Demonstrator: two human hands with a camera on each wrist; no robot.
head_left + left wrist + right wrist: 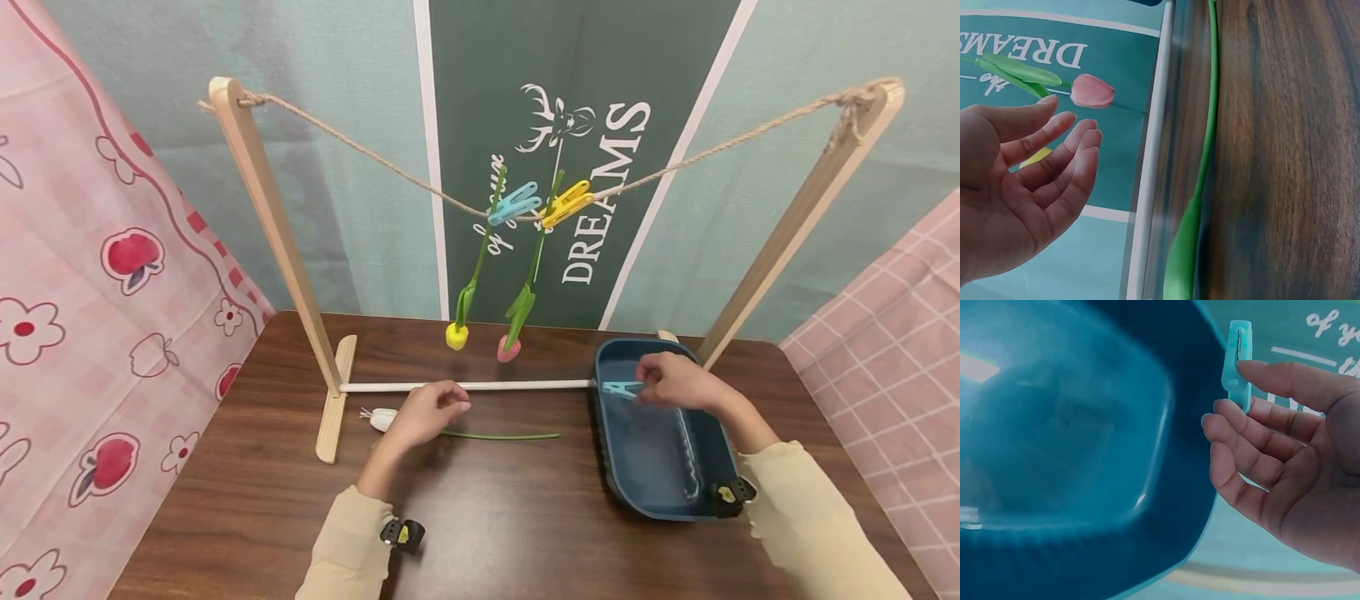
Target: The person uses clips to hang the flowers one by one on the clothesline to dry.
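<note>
Over the blue basin (652, 492), my right hand (678, 382) pinches a light blue clothespin (1237, 359) between thumb and fingers. My left hand (426, 414) hovers above the table with relaxed, slightly bent fingers and nothing in them. Below it lies a white tulip (383, 418), its green stem (502, 437) stretching to the right; the hand covers part of it. From the rope hang a yellow tulip (457, 336) by a blue clothespin (514, 203) and a pink tulip (508, 348) by a yellow clothespin (567, 204), both heads down.
A twine rope (360, 150) sags between the left wooden post (273, 225) and the right wooden post (810, 217). A white rod (525, 385) runs low between them. The dark wooden table (510, 517) backs onto a printed curtain (510, 50).
</note>
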